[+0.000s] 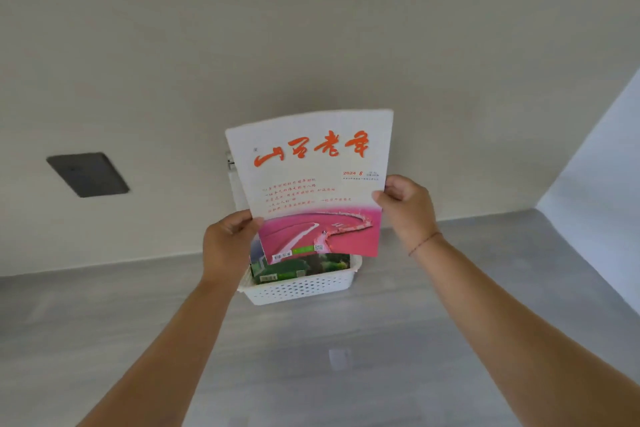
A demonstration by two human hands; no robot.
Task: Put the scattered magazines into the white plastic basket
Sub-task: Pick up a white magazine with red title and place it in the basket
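Centre of frame: we hold the magazine (311, 180) upright above the basket (301, 288), which already holds a green magazine (298, 267). Left hand (227, 246) pinches the lower left edge, right hand (408, 208) pinches the right edge, fingers clamped on paper. We judge it light, floppy, glossy; edge grips on both sides suit it.

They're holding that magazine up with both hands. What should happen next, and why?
Probably lower the magazine straight down into the basket. The left hand and right hand grip its side edges, it seems to hang upright just over the basket, and a green magazine already lies inside.
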